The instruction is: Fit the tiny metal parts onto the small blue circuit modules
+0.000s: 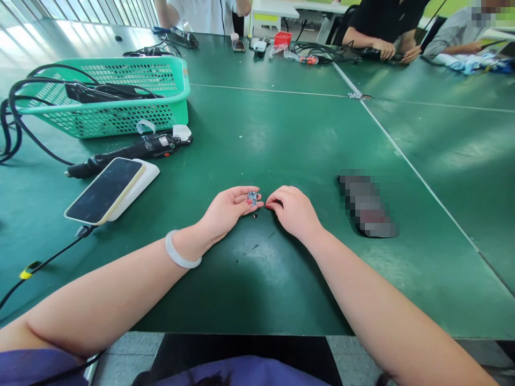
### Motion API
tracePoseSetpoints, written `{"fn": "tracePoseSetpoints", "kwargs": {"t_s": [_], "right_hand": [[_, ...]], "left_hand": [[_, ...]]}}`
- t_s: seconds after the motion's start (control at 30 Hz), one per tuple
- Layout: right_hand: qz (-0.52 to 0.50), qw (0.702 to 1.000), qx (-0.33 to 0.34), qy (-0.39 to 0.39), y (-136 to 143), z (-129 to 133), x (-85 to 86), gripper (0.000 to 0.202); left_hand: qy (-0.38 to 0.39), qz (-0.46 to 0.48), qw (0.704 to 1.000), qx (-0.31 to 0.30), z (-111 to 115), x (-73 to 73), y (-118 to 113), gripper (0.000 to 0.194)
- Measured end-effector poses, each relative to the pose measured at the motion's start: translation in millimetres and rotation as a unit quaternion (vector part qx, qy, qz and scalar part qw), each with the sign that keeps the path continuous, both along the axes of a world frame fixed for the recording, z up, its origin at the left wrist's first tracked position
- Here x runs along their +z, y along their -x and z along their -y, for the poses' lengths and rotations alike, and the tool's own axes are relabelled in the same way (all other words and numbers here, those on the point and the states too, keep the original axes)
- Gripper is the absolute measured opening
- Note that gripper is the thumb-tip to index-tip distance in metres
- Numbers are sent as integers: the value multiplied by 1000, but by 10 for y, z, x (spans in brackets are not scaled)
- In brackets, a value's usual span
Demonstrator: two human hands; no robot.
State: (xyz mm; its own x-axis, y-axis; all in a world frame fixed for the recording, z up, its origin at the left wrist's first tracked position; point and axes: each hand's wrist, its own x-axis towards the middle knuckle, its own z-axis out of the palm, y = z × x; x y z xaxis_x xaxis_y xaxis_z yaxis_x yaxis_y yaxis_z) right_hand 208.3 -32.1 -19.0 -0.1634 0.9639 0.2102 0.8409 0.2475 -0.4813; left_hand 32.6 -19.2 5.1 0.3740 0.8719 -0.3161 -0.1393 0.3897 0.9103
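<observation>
Nearside, right of the green basket, I see the left hand with its grip pinching a small grey part; the right hand is pinched closed, contents unclear. A loose dark bit suggests unfinished work.

The surface is dark green, the basket mint green, the bracelet whitish, and the small part blue-grey.

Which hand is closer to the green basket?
Left. The left hand, holding a small grey piece, is nearer you than the basket and right of it. The right hand is farther right, so farther away.
</observation>
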Motion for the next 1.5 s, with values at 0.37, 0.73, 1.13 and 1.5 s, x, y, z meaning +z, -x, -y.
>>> {"fn": "tracePoseSetpoints", "kwargs": {"t_s": [0.37,0.73,1.13,1.5], "right_hand": [[-187,978,10,-94,44,90,157,18],[-281,957,-74,-10,277,231,193,14],[-298,951,-77,-33,229,243,218,18],[15,998,55,29,243,178,81,11]], "left_hand": [[-46,-50,997,-47,17,-20,8,21],[-172,-91,979,-51,34,-95,26,25],[-59,17,997,46,-26,-80,21,23],[-53,39,991,112,-53,-81,30,21]]}}
